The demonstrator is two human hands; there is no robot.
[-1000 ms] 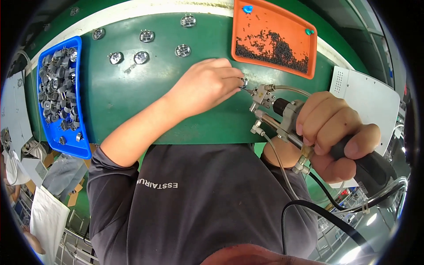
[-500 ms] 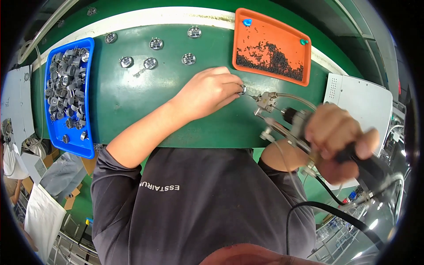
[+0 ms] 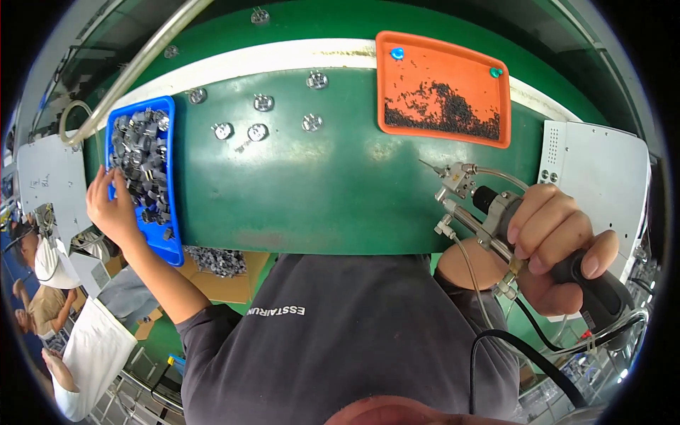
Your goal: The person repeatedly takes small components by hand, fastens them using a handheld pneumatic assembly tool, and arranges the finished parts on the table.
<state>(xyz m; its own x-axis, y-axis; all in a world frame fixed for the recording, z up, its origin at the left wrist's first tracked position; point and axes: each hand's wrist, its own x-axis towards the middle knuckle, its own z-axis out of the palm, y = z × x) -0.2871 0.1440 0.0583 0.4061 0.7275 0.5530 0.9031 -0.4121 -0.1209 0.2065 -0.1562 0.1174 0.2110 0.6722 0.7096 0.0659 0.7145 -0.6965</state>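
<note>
My left hand [image 3: 112,209] is at the outer left edge of the blue tray [image 3: 177,212], its fingers bent and apart over the edge of the pile; nothing shows in them. That tray holds many small round grey and metal parts [image 3: 142,149]. My right hand [image 3: 556,241] is wrapped round the black grip of a hand-held tool [image 3: 489,227]. The tool has a metal valve block, thin tubes and a needle-like tip, which points up and left over the green table. Several round metal parts with thin legs [image 3: 263,103] lie apart on the table's far left half.
An orange tray [image 3: 489,92] of tiny black pieces stands at the far right. Beside it is a white box-like device [image 3: 595,170]. A white rail [image 3: 304,55] borders the table [image 3: 312,198]. Below the blue tray is a carton [image 3: 244,273] of grey parts. Other people work at far left.
My left hand has left the tool's tip, where it held a small round metal part, and moved to the blue tray. My view has shifted; the right hand still grips the tool.
</note>
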